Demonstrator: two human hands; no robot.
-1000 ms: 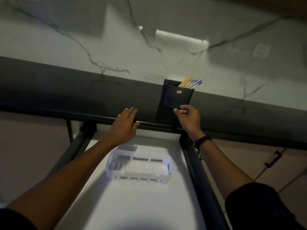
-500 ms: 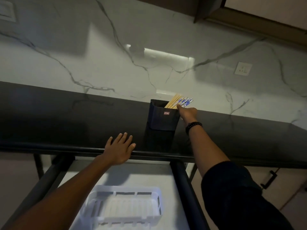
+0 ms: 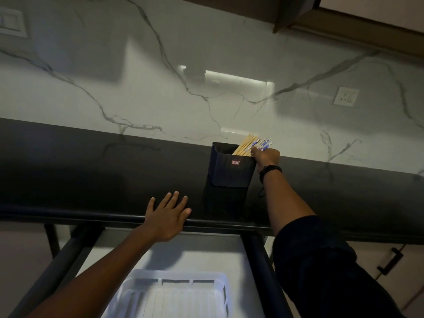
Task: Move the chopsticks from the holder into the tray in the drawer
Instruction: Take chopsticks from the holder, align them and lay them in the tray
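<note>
A black holder point(image 3: 231, 167) stands on the dark countertop against the marble wall. Several chopsticks point(image 3: 249, 145), wooden with blue-and-white patterned ends, lean out of its right corner. My right hand point(image 3: 266, 156) is at the holder's right rim, fingertips touching the chopsticks; whether it grips them is hidden. My left hand point(image 3: 168, 214) lies flat with spread fingers on the counter's front edge, left of the holder. Below, a white slotted tray point(image 3: 174, 292) sits empty in the open drawer point(image 3: 259, 267).
The dark countertop point(image 3: 91, 171) runs across the view. A wall socket point(image 3: 346, 95) is at right and a switch plate point(image 3: 10, 22) at far left. A cabinet door with a black handle point(image 3: 390, 260) is at lower right. A wall cabinet point(image 3: 344, 17) hangs above.
My right hand rose from the holder's lower front to its top right rim and now touches the chopsticks. My left hand stayed on the counter edge. The view tilted upward.
</note>
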